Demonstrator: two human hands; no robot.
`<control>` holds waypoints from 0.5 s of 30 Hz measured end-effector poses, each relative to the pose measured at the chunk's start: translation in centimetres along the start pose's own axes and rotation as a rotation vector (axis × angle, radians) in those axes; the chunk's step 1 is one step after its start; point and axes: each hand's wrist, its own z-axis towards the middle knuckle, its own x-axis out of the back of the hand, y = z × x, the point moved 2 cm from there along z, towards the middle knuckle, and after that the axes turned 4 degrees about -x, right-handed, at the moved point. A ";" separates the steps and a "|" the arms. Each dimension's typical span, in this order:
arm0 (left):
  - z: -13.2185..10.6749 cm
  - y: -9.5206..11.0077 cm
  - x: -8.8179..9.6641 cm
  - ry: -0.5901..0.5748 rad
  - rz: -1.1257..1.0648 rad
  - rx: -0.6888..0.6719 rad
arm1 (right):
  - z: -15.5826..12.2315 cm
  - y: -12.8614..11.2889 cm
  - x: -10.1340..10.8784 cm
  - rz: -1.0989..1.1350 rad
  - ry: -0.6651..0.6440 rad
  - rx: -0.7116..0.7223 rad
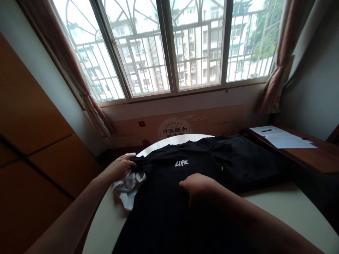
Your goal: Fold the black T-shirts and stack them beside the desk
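A black T-shirt (161, 190) with small white lettering lies spread over a round white table (102, 218). Its sleeve at the left is pinched by my left hand (122, 166). Beneath that sleeve, a crumpled white cloth (128, 192) sits at the table's edge. Over the middle of the shirt, below the lettering, my right hand (200, 185) is closed on the black fabric, fingers pointing down and partly lost in shadow. More black cloth (259, 164) with a small yellow mark lies to the right; I cannot tell whether it is a separate garment.
On the right stands a brown wooden surface (321, 155) with white papers (283, 138) and a dark pen-like item on them. A printed panel (127, 132) leans below the barred window (196, 53). An orange-brown cabinet (34, 134) borders the left side.
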 end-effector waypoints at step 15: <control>-17.7 13.5 3.4 -0.391 -0.605 0.052 | -12.3 -0.7 -6.3 0.208 0.302 0.075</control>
